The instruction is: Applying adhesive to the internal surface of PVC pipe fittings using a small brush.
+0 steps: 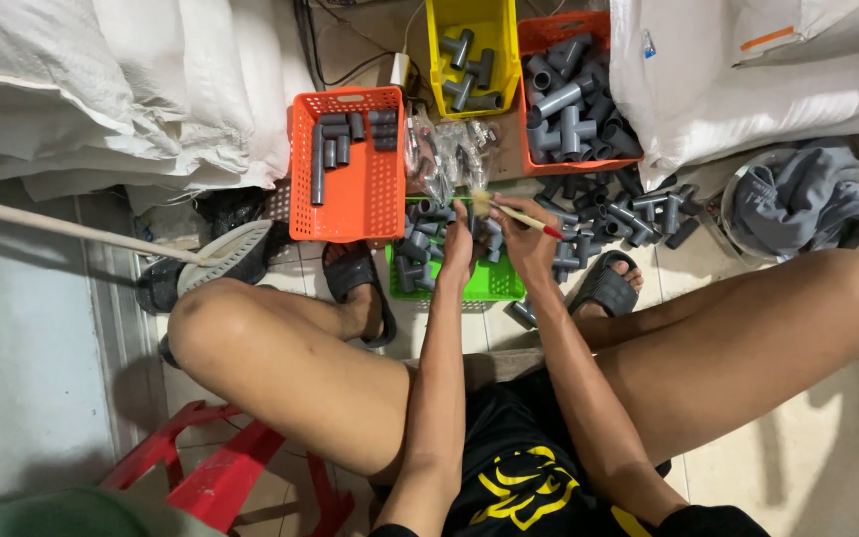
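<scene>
While I sit low with knees spread, white sacks [131,80] fill ten to eleven o'clock and another white sack [748,70] sits at one to two o'clock. Red stool [221,467] at seven o'clock under my left leg. Orange basket [348,164] at eleven o'clock, short grey pipe lengths inside. Second orange crate [569,94] at one o'clock, packed with grey tee fittings; yellow crate [471,55] at twelve holds a few more. Loose grey fittings [628,214] are spilled on the floor right of my hands, at two o'clock. Green basket [469,278] is straight ahead, directly under both hands, fittings in it.

My left hand [457,249] is closed around a grey fitting [434,211], held just above the green basket; how its fingers wrap I cannot tell. My right hand [524,244], touching close beside the left, pinches a small brush [519,214], red band on the handle, bristles pointing to nine o'clock, tip right at the fitting.
</scene>
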